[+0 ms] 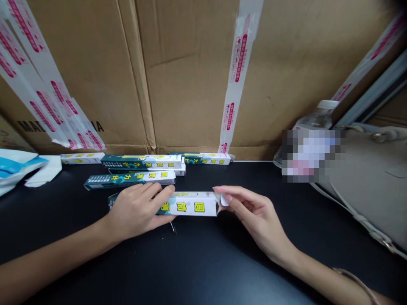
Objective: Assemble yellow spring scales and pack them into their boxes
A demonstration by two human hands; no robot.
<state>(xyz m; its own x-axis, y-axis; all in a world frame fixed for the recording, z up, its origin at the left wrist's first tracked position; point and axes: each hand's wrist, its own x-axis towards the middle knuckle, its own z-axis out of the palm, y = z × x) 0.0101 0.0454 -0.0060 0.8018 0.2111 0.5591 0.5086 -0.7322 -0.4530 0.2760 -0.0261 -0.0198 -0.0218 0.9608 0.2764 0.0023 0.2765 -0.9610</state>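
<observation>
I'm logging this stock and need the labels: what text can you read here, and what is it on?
"圆", "筒", "测": yellow squares on the front white box
"力计": on the back dark green box
"MA": black print on the cardboard carton, the rest hidden by tape
Red print on the packing tape: too small to read

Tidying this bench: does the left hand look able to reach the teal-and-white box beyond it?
Likely yes: the left hand sits just short of that box, nothing between, its fingers resting on another box.
</observation>
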